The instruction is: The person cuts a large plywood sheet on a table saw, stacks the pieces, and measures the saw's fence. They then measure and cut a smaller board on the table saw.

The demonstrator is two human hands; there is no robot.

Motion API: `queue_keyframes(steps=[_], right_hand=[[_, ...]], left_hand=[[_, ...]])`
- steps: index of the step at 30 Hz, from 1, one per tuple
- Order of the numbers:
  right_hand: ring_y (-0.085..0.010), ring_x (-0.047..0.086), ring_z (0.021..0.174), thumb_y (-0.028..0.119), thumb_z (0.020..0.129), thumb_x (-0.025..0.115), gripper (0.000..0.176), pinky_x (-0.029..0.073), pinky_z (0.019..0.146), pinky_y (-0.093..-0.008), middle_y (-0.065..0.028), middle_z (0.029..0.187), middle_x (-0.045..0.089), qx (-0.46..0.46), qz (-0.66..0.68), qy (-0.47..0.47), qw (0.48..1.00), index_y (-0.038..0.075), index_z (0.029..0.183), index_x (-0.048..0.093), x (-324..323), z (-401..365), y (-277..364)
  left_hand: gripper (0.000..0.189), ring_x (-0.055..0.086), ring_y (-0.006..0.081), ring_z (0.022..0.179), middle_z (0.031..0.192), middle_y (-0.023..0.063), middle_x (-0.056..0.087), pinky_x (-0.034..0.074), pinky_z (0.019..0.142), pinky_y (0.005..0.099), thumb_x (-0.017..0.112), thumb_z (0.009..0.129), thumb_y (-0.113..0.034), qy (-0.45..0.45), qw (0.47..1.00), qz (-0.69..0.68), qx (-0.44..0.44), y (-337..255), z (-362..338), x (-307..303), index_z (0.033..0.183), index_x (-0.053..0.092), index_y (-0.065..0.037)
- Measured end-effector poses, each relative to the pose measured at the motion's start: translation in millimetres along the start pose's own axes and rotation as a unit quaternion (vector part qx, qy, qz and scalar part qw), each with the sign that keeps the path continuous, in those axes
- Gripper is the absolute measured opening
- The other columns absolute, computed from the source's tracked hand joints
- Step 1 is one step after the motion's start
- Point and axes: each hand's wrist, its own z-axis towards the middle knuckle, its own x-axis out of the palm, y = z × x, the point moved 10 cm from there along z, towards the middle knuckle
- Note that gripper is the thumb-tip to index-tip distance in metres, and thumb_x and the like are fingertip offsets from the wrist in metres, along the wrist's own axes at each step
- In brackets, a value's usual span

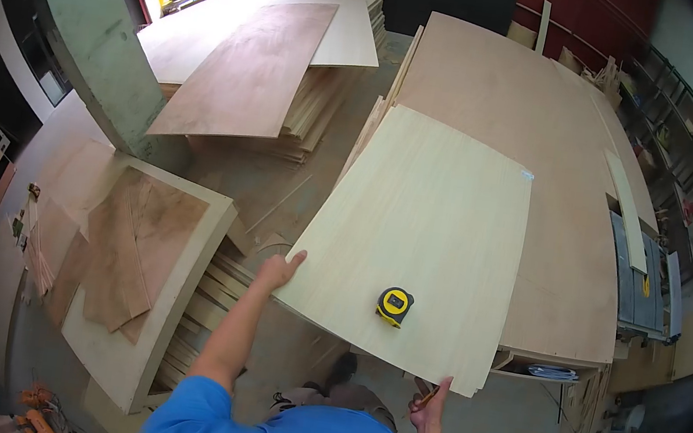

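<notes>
A large pale wooden sheet (426, 219) lies over a bigger brown board table (569, 274), its near end sticking out toward me. My left hand (279, 269) grips the sheet's left edge near its front corner, thumb on top. At the near edge, toward the right corner, my right hand (429, 404) has its fingers closed round a small, thin orange-brown item, perhaps a pencil, with the thumb against the sheet's edge. On the sheet rests a yellow and black tape measure (394, 306), between the two hands and touched by neither.
Stacked boards (252, 70) stand at the back left beside a pillar (93, 30). At left, a thick panel (216, 234) carries brown offcuts. A blue-grey table saw (642, 285) is set in at right, near wall shelves (682, 157). Cables trail over the floor at lower right.
</notes>
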Motion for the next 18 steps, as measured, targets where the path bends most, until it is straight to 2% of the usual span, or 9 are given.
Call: queue_keyframes(steps=[1, 2, 5, 8, 11, 13, 15, 16, 18], right_hand=[[-0.0083, 0.032, 0.040, 0.077, 0.086, 0.051, 0.070, 0.027, 0.038, -0.0248, -0.0028, 0.080, 0.066, -0.031, 0.043, -0.014, 0.998, 0.013, 0.112, 0.059, 4, 9, 1], [-0.0085, 0.033, 0.040, 0.079, 0.083, 0.054, 0.066, 0.025, 0.037, -0.0243, 0.0004, 0.069, 0.060, -0.035, 0.056, -0.018, 0.998, 0.014, 0.097, 0.061, 6, 24, 0], [-0.0078, 0.033, 0.040, 0.075, 0.086, 0.054, 0.063, 0.022, 0.035, -0.0247, -0.0014, 0.067, 0.062, -0.042, 0.122, -0.031, 0.991, 0.013, 0.091, 0.061, 24, 14, 10], [-0.0102, 0.038, 0.040, 0.067, 0.088, 0.058, 0.059, 0.029, 0.038, -0.0255, -0.0041, 0.067, 0.065, 0.159, -0.120, 0.076, 0.977, 0.008, 0.093, 0.063, 18, -15, 5], [-0.0139, 0.048, 0.044, 0.055, 0.089, 0.067, 0.055, 0.041, 0.048, -0.0277, -0.0091, 0.074, 0.070, 0.084, -0.561, 0.139, 0.812, 0.002, 0.100, 0.064, 37, -44, 28], [-0.0172, 0.063, 0.065, 0.047, 0.081, 0.077, 0.058, 0.050, 0.065, -0.0319, -0.0100, 0.082, 0.067, -0.167, -0.594, 0.065, 0.784, 0.001, 0.114, 0.062, 95, -54, 84], [-0.0230, 0.068, 0.085, 0.050, 0.074, 0.080, 0.077, 0.056, 0.072, -0.0401, -0.0130, 0.113, 0.056, -0.410, -0.612, -0.069, 0.673, 0.011, 0.135, 0.051, 190, -98, 142], [-0.0289, 0.069, 0.092, 0.052, 0.074, 0.079, 0.082, 0.057, 0.076, -0.0437, -0.0157, 0.126, 0.048, -0.355, -0.664, -0.061, 0.655, 0.021, 0.142, 0.044, 228, -95, 146], [-0.0324, 0.069, 0.093, 0.052, 0.075, 0.076, 0.077, 0.057, 0.077, -0.0444, -0.0177, 0.125, 0.048, -0.335, -0.750, -0.044, 0.568, 0.022, 0.140, 0.047, 259, -44, 120]], left_hand=[[0.092, 0.051, 0.0436, 0.128, 0.132, 0.0313, 0.056, 0.041, 0.106, 0.0463, 0.046, 0.089, -0.074, 0.078, 0.996, -0.028, -0.021, 7, 1, 13, 0.134, 0.053, 0.006], [0.091, 0.054, 0.0447, 0.124, 0.127, 0.0323, 0.058, 0.043, 0.103, 0.0461, 0.045, 0.089, -0.074, 0.069, 0.997, -0.040, -0.002, 7, 3, 17, 0.130, 0.056, 0.007], [0.089, 0.059, 0.0458, 0.115, 0.116, 0.0334, 0.063, 0.047, 0.098, 0.0455, 0.042, 0.091, -0.073, 0.045, 0.995, -0.082, 0.044, 20, 4, 38, 0.120, 0.062, 0.009], [0.080, 0.062, 0.0395, 0.112, 0.115, 0.0291, 0.066, 0.046, 0.097, 0.0430, 0.041, 0.096, -0.066, 0.052, 0.986, -0.141, 0.068, 33, 2, 53, 0.120, 0.061, 0.008], [0.069, 0.064, 0.0326, 0.107, 0.110, 0.0244, 0.068, 0.047, 0.094, 0.0392, 0.041, 0.102, -0.056, 0.079, 0.967, -0.225, 0.094, 17, -8, 52, 0.119, 0.062, 0.007], [0.063, 0.064, 0.0364, 0.105, 0.108, 0.0258, 0.068, 0.047, 0.093, 0.0405, 0.040, 0.103, -0.052, 0.056, 0.962, -0.238, 0.120, 3, -20, 36, 0.120, 0.062, 0.004], [0.062, 0.063, 0.0342, 0.108, 0.112, 0.0257, 0.066, 0.047, 0.094, 0.0392, 0.041, 0.103, -0.052, 0.083, 0.960, -0.242, 0.114, 17, -4, 47, 0.122, 0.060, 0.004], [0.062, 0.063, 0.0334, 0.109, 0.113, 0.0252, 0.066, 0.046, 0.094, 0.0389, 0.041, 0.103, -0.052, 0.092, 0.963, -0.231, 0.104, 17, -5, 47, 0.123, 0.060, 0.004], [0.061, 0.062, 0.0318, 0.111, 0.116, 0.0233, 0.065, 0.046, 0.096, 0.0390, 0.040, 0.104, -0.051, 0.115, 0.955, -0.256, 0.100, 14, -6, 55, 0.126, 0.058, 0.003]])
